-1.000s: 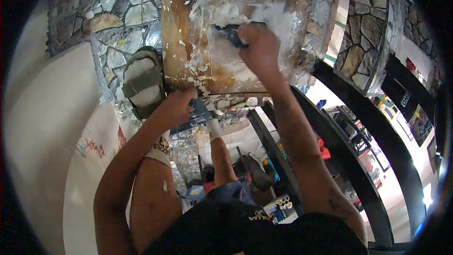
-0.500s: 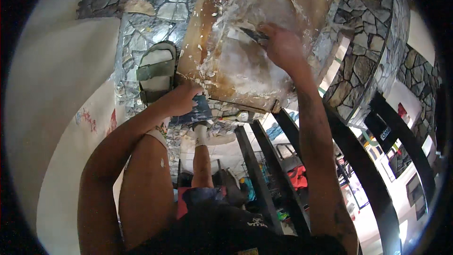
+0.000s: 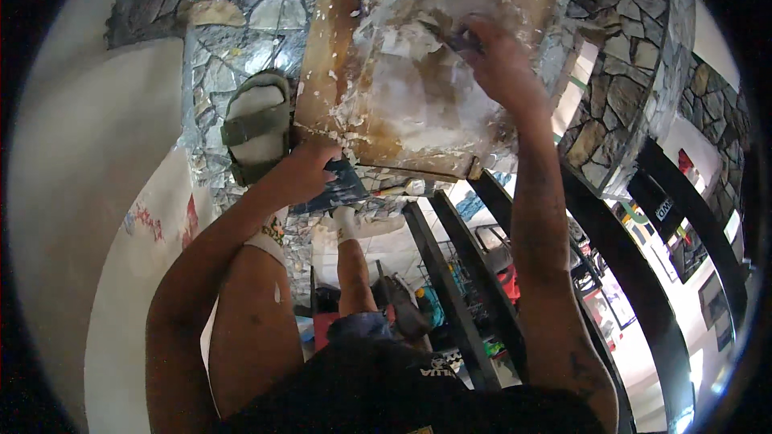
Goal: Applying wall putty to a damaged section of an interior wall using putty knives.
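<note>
A worn wooden board (image 3: 394, 112) smeared with white compound and flakes fills the upper middle. My right hand (image 3: 503, 60) is over its right half, closed on a small putty knife (image 3: 437, 32) whose blade rests in the smeared patch, as far as I can tell. At the board's lower-left corner my left hand (image 3: 305, 169) grips a wide dark scraper (image 3: 342, 189), speckled with white. An olive sandal (image 3: 249, 133) with two straps lies left of the board, close to my left hand.
Stone-patterned surfaces (image 3: 257, 16) flank the board. A curved pale wall (image 3: 96, 161) rises at left. Black metal bars (image 3: 442, 289) run below and right, with assorted belongings visible beyond them. A small brush-like object (image 3: 414, 187) lies under the board's front edge. My legs show below.
My right hand and its knife have moved rightward, then slightly upward over the board. The view has shifted, moving the board rightward in the picture. My left hand still holds the scraper.
</note>
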A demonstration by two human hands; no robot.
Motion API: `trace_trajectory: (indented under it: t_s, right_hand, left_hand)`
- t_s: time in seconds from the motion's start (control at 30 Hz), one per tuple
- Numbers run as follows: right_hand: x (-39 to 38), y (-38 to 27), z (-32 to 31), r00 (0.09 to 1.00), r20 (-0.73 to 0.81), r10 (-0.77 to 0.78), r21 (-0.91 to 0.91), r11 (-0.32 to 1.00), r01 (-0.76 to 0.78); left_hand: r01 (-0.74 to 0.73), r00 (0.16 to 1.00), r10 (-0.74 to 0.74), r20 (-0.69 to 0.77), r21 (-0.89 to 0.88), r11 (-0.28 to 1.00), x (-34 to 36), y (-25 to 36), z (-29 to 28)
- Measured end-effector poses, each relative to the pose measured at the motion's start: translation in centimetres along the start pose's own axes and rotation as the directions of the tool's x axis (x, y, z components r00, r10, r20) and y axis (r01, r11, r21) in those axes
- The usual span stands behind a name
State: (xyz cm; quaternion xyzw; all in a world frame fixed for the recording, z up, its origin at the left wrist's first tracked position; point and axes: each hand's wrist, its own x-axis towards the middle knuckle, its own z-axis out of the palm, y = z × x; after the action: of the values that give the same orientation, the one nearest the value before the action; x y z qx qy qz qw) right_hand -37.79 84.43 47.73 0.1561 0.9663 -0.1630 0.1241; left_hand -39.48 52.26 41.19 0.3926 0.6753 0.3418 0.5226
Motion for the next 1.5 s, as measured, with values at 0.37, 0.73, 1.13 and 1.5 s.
trace_trajectory:
  t_s: [0.37,0.73,1.13,1.5]
  right_hand:
    - [-2.8,-0.9,0.4,0.883,-0.352,-0.311,-0.131,0.95,0.282]
    - [-4.1,-1.2,1.1,0.814,-0.477,-0.331,-0.08,0.939,0.335]
    - [-5.7,-0.1,0.5,0.977,-0.193,0.084,0.054,0.996,-0.075]
    - [-4.1,-1.2,3.6,0.959,-0.254,-0.124,0.093,0.984,0.152]
  left_hand:
    - [0.176,0.959,-0.179,-0.219,-0.031,0.984,1.8,4.6,-6.1]
    - [-0.232,0.777,0.46,-0.43,0.483,0.844,13.0,15.0,-9.0]
    - [-0.104,0.802,0.222,-0.555,0.236,0.966,14.8,14.1,-13.5]
    - [0.147,0.724,0.06,-0.687,0.239,0.96,12.4,12.3,-12.0]
